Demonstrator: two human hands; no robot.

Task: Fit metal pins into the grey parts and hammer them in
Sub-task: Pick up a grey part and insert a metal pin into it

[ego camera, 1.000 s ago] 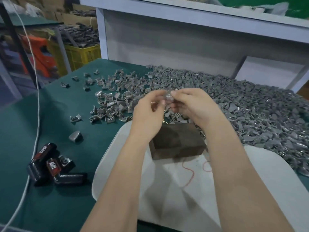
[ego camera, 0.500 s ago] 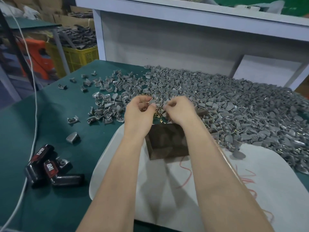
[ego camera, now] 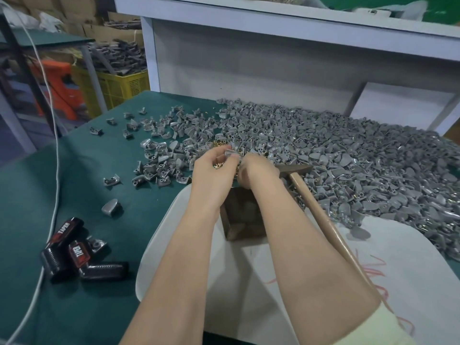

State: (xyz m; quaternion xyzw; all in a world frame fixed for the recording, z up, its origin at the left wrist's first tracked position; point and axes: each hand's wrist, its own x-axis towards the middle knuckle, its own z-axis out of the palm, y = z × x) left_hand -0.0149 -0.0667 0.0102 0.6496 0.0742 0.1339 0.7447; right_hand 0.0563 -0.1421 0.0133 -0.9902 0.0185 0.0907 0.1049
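My left hand (ego camera: 216,168) pinches a small grey part (ego camera: 230,152) at its fingertips, just above a heap of brass pins (ego camera: 220,143). Close beside it my right hand (ego camera: 256,171) has its fingers curled at the same part; what it holds is hidden. Both hands hover over a dark metal block (ego camera: 242,220) on a white board (ego camera: 286,295). A wooden-handled hammer (ego camera: 323,210) lies on the board to the right of my right forearm, its head (ego camera: 295,169) by the pile. A big pile of grey parts (ego camera: 348,165) covers the table's right half.
Scattered grey parts (ego camera: 159,158) lie left of my hands on the green table (ego camera: 62,195). Black and red tool pieces (ego camera: 74,255) sit near the front left, with a white cable (ego camera: 53,195) running past. A white shelf frame (ego camera: 273,46) stands behind.
Both hands have dropped from above the pile down toward the block, staying together at the part. The hammer has come into view at the right.
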